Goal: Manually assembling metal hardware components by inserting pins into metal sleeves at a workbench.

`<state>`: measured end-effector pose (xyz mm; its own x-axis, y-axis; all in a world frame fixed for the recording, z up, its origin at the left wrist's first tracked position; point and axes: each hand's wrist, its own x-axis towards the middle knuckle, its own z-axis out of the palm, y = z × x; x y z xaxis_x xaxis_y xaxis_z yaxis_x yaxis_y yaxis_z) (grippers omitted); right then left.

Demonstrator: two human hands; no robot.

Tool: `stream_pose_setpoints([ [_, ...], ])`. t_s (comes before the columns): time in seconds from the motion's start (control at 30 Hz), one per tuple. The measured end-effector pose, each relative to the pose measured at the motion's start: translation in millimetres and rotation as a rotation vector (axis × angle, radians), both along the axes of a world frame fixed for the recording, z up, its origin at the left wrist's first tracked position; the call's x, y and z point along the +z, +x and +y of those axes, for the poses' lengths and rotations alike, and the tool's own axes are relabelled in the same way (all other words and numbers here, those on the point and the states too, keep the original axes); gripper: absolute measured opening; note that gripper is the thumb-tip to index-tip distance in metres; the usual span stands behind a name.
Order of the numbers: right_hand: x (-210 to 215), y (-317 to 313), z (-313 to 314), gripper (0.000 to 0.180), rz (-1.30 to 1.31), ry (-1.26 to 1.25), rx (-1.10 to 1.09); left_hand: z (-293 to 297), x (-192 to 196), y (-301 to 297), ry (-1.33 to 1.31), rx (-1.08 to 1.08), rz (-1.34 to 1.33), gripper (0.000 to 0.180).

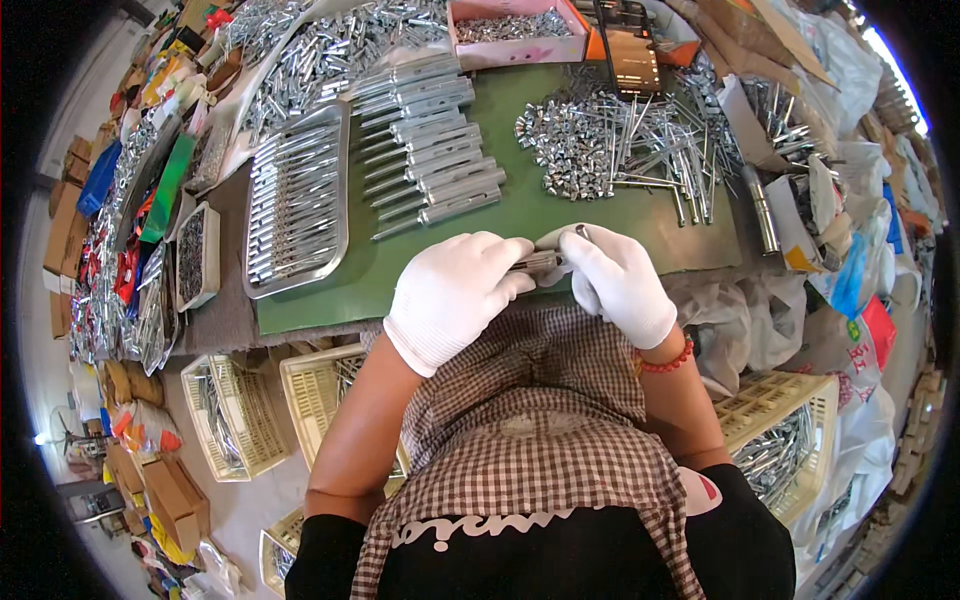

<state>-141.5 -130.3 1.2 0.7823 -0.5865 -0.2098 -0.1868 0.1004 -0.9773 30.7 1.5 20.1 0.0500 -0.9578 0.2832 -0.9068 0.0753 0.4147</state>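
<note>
Both my hands wear white gloves and meet just above the near edge of the green work surface (300, 315). My left hand (455, 290) is closed around slim metal rods or tubes (540, 262), which lie crosswise between the gloves. My right hand (622, 285) closes its fingers at their right end, with a small metal piece (582, 231) showing at its fingertips. The fingers partly hide both. Beyond my left hand lies a row of silver anchor bolts (455, 190). Past my right hand are heaped small metal cone-shaped nuts (570, 150) and long thin metal pins (690, 160).
A steel tray (344, 190) of rods lies at the left. Behind are a loose heap of metal sleeves (340, 55), a pink box (518, 52) of small parts and a phone (630, 55). Cream plastic crates (240, 410) stand below the table; plastic bags (715, 330) hang at the right.
</note>
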Motion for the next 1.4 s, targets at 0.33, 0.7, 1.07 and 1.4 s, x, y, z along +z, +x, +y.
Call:
stream_pose_setpoints([
  [0.33, 2, -5, -3, 0.026, 0.130, -0.178, -0.038, 1, -10, -5, -0.074, 0.043, 0.118, 0.033],
  [0.7, -6, -3, -40, 0.022, 0.207, -0.890, -0.188, -1, -12, -23, 0.074, 0.154, -0.072, 0.021],
  [1.07, 8, 80, -91, 0.024, 0.429, -1.353, 0.171, -3, -18, -26, 0.092, 0.189, -0.158, 0.019],
  [1.4, 16, 26, -50, 0.015, 0.177, -0.890, 0.120, -3, -20, -25, 0.059, 0.201, -0.144, 0.020],
])
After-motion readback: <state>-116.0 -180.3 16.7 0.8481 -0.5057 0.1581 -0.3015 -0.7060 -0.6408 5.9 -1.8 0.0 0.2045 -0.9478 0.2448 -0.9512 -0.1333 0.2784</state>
